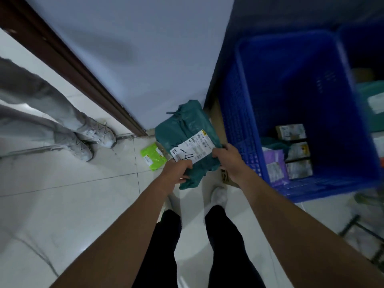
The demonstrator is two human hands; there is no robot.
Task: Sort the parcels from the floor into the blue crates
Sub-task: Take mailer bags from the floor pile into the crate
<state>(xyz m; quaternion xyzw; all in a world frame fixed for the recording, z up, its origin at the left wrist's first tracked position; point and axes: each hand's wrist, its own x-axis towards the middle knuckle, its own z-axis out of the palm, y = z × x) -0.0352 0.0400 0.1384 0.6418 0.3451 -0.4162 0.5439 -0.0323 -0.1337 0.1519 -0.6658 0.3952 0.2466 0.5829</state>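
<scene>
Step in hand: label check. The left hand (178, 171) and right hand (227, 157) are each clamped on the near edge of the teal parcel (185, 129), holding it above the floor (68, 196) with its white label (193, 149) facing up. Next move, as judged: carry the parcel rightward over the rim and release it inside the blue crate (239, 113). The crate holds several small boxes (295, 150) and a purple mailer (274, 165). A green parcel (152, 156) lies on the floor, unsorted.

Both arms extended, left hand (176, 171) and right hand (228, 161) gripping closed.
</scene>
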